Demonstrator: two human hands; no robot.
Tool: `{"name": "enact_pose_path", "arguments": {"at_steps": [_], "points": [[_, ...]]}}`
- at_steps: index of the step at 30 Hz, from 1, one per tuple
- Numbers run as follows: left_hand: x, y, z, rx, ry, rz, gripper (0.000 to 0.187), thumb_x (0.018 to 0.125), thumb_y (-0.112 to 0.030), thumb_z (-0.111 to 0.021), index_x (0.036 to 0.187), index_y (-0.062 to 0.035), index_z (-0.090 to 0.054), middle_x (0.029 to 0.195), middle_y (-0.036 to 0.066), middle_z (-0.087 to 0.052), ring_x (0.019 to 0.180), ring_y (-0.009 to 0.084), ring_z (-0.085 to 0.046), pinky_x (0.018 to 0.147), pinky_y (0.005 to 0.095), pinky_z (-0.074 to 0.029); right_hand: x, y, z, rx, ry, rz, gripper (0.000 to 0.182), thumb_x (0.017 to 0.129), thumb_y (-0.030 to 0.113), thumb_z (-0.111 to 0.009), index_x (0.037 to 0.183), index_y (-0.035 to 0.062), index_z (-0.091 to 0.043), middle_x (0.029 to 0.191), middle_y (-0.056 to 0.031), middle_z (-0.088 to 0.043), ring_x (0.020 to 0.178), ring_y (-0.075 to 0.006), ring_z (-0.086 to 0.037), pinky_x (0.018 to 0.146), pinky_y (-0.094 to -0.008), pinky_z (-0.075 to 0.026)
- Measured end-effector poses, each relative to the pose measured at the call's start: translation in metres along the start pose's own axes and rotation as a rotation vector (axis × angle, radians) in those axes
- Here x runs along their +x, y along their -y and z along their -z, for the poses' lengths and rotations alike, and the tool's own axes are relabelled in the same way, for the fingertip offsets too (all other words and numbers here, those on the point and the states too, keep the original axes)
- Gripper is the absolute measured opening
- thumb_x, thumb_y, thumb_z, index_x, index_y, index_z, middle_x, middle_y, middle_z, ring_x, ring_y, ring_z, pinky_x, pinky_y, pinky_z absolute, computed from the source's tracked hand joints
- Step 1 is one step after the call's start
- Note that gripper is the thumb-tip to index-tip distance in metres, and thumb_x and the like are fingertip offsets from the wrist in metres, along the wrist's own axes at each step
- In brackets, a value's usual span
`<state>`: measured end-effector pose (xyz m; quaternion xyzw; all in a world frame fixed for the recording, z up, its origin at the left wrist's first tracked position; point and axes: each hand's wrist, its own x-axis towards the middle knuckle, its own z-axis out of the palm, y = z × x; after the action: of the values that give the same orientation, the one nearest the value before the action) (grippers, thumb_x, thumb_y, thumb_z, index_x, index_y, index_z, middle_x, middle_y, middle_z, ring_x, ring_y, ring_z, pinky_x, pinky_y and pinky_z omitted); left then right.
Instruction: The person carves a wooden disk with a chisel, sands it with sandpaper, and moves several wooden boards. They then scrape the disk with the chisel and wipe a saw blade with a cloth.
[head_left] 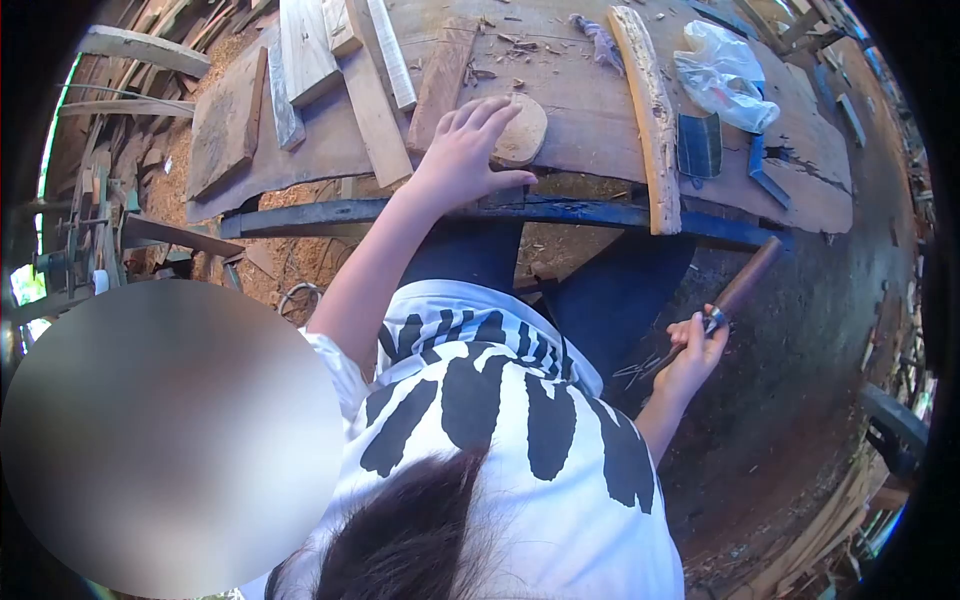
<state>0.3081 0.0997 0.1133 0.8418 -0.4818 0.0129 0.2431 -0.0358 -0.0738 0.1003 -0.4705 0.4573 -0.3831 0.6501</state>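
My left hand [468, 150] reaches over the workbench with its fingers spread, holding nothing. Its fingertips overlap the edge of a rounded, flat wooden piece [522, 135], and the thumb points right, just below that piece. Out to the right, beyond the bench's near edge, my right hand [695, 350] is closed around a wooden-handled tool [750, 278]. The thick brown handle tilts up and away, with a metal ring where my fingers grip. Thin metal ends [640, 371] show below the hand; the kind of tool I cannot tell.
Several wooden boards [375, 115] lie on the left of the bench [560, 60]. A rough-edged plank [648, 120] crosses its right part, beside a clear plastic bag [722, 75], a dark curved sheet [699, 146] and a blue angled piece [765, 175]. Wood shavings [515, 45] are scattered at the back.
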Motion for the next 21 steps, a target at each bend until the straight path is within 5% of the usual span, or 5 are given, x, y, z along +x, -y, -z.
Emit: {"name": "enact_pose_path", "arguments": {"at_steps": [6, 11, 13, 15, 21], "points": [[0.012, 0.035, -0.039, 0.062, -0.010, -0.180, 0.067, 0.077, -0.045, -0.081, 0.130, -0.0085, -0.063, 0.139, 0.012, -0.059, 0.134, 0.0319, -0.051, 0.109, 0.0467, -0.041, -0.018, -0.005, -0.003, -0.060, -0.109, 0.046, 0.024, 0.100, 0.002, -0.055, 0.124, 0.0020, -0.051, 0.069, 0.0009, -0.043, 0.062, -0.0083, -0.041, 0.067, -0.0288, -0.045], [-0.015, 0.033, -0.063, -0.118, -0.294, -0.282, 0.032, 0.072, -0.032, -0.083, 0.090, -0.0067, -0.071, 0.089, 0.004, -0.070, 0.108, 0.0276, -0.068, 0.092, 0.0421, -0.052, -0.038, -0.020, -0.003, -0.046, -0.254, -0.039, 0.024, 0.099, 0.005, -0.057, 0.123, 0.0040, -0.052, 0.070, 0.0021, -0.044, 0.062, -0.0066, -0.042, 0.069, -0.0268, -0.045], [-0.012, 0.030, -0.057, -0.180, -0.218, -0.269, 0.048, 0.069, -0.035, -0.086, 0.105, -0.0077, -0.067, 0.103, 0.008, -0.066, 0.118, 0.0321, -0.060, 0.100, 0.0440, -0.047, -0.039, -0.022, -0.006, -0.030, -0.289, -0.076, 0.025, 0.099, 0.005, -0.058, 0.123, 0.0042, -0.053, 0.070, 0.0023, -0.044, 0.062, -0.0063, -0.042, 0.069, -0.0260, -0.046], [-0.008, 0.013, -0.046, -0.161, -0.158, 0.075, 0.084, 0.061, -0.037, -0.093, 0.131, -0.0106, -0.054, 0.127, 0.015, -0.057, 0.132, 0.0376, -0.047, 0.108, 0.0483, -0.039, -0.040, -0.021, -0.010, -0.011, -0.314, -0.104, 0.023, 0.099, 0.005, -0.058, 0.122, 0.0044, -0.053, 0.071, 0.0024, -0.045, 0.062, -0.0059, -0.042, 0.069, -0.0254, -0.046], [0.022, 0.020, -0.022, -0.115, 0.105, 0.130, 0.112, 0.057, -0.032, -0.095, 0.147, -0.0122, -0.031, 0.142, 0.018, -0.042, 0.132, 0.0411, -0.040, 0.112, 0.0515, -0.032, -0.027, -0.013, -0.027, -0.078, -0.276, -0.048, 0.025, 0.099, 0.004, -0.057, 0.123, 0.0013, -0.052, 0.069, 0.0019, -0.044, 0.061, -0.0073, -0.042, 0.067, -0.0283, -0.046]]}}
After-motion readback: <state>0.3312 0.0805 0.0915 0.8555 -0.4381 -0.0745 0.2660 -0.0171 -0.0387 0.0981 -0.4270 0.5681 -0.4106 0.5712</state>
